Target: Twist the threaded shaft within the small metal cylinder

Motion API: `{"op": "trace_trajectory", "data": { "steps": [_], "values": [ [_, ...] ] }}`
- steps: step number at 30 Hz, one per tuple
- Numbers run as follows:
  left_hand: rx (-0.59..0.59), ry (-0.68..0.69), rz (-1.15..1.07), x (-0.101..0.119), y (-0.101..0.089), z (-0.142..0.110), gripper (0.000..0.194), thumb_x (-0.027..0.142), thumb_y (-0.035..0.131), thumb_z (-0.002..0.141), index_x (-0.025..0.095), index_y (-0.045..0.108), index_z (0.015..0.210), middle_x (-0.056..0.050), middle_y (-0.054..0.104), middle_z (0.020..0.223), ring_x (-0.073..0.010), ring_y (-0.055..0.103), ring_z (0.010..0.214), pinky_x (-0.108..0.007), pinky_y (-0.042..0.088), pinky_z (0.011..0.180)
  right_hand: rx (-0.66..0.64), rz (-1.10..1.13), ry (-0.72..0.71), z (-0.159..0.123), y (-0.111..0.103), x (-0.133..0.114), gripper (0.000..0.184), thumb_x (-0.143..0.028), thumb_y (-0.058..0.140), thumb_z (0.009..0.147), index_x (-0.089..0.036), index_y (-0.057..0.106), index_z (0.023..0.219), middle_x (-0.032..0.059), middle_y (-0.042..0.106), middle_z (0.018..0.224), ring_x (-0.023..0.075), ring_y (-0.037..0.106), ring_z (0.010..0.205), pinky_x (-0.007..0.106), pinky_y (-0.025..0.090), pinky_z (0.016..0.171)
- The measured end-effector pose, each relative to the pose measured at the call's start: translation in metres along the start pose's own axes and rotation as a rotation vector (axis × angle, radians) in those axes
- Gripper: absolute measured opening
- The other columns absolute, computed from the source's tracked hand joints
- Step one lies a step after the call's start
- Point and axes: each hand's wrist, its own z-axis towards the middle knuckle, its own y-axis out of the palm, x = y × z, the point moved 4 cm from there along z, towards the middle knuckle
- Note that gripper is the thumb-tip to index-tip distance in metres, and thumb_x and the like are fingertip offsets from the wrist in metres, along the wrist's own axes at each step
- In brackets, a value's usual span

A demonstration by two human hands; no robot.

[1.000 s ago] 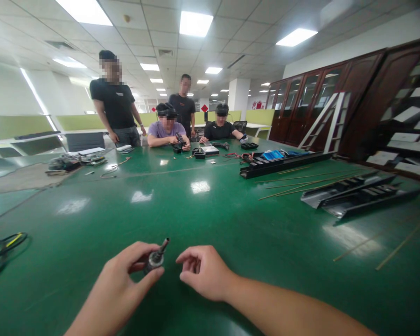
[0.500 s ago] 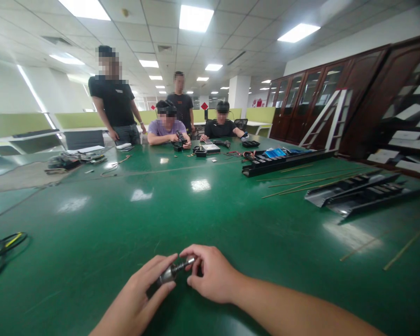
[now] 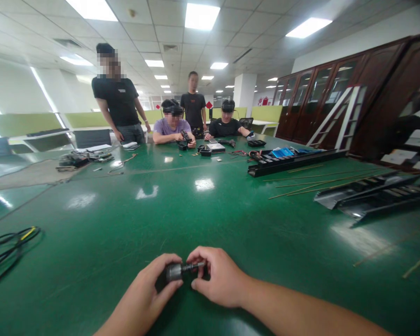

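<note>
Moved since earlier: the metal spindle part [image 3: 175, 271] now lies level, and the left hand [image 3: 142, 294] and right hand [image 3: 220, 275] have closed in on it from both sides.
Left hand: narrow, fingers curled around the thick body [image 3: 173, 271].
Right hand: narrow, fingertips [image 3: 200, 259] pinching the end of the slim shaft [image 3: 192, 266].
Part's place: between the hands, over the green table [image 3: 91, 233]; whether it touches the surface, I cannot tell.
Step in hand: two-handed work on the part, judging by the grip.
Next move: calls for the body held steady while the shaft is worked.
Nearby: a black cable [image 3: 10, 245] lies well off to the left.
</note>
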Motion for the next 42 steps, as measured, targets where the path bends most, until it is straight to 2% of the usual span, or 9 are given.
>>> {"op": "trace_trajectory", "data": {
  "steps": [6,12,22,31,42],
  "values": [
    [-0.050,-0.029,-0.044,0.0037,0.0025,0.0002,0.023,0.029,0.058,0.093,0.028,0.061,0.116,-0.003,0.068,0.113,-0.0217,0.064,0.105,-0.031,0.050,0.094,0.003,0.017,-0.014,-0.0001,0.0004,-0.0025,0.033,-0.016,0.070,0.068,-0.021,0.065,0.101,-0.0007,0.068,0.085,0.0136,0.058,0.069,0.023,0.043,0.064],
    [-0.044,-0.045,-0.079,0.0030,0.0030,-0.0020,0.025,0.031,0.056,0.095,0.030,0.058,0.120,-0.001,0.068,0.114,-0.0196,0.064,0.105,-0.028,0.049,0.094,0.004,0.004,-0.001,-0.0015,0.0003,-0.0035,0.031,-0.018,0.071,0.070,-0.021,0.067,0.100,-0.0015,0.067,0.080,0.0127,0.056,0.063,0.023,0.042,0.061],
    [-0.134,-0.042,-0.165,0.0097,0.0062,-0.0015,0.026,0.034,0.054,0.098,0.027,0.056,0.123,-0.002,0.067,0.114,-0.0181,0.063,0.104,-0.026,0.047,0.093,0.025,0.049,-0.042,-0.0017,0.0018,-0.0021,0.028,-0.015,0.068,0.070,-0.020,0.068,0.098,-0.0008,0.069,0.082,0.0134,0.059,0.067,0.022,0.044,0.063],
    [-0.117,-0.075,-0.138,0.0077,0.0080,-0.0017,0.025,0.035,0.054,0.098,0.026,0.056,0.121,-0.002,0.067,0.115,-0.0189,0.063,0.104,-0.027,0.047,0.093,0.060,0.031,-0.075,-0.0017,-0.0018,-0.0054,0.018,-0.020,0.070,0.072,-0.020,0.073,0.090,-0.0009,0.067,0.076,0.0127,0.057,0.062,0.022,0.042,0.059],
    [-0.094,-0.068,-0.126,0.0079,0.0105,-0.0007,0.024,0.035,0.054,0.098,0.026,0.056,0.120,-0.003,0.067,0.114,-0.0197,0.063,0.104,-0.028,0.048,0.092,0.063,0.059,-0.033,0.0001,-0.0018,-0.0020,0.013,-0.021,0.069,0.073,-0.018,0.074,0.085,-0.0006,0.067,0.072,0.0125,0.056,0.061,0.022,0.041,0.058]
  ]
}}
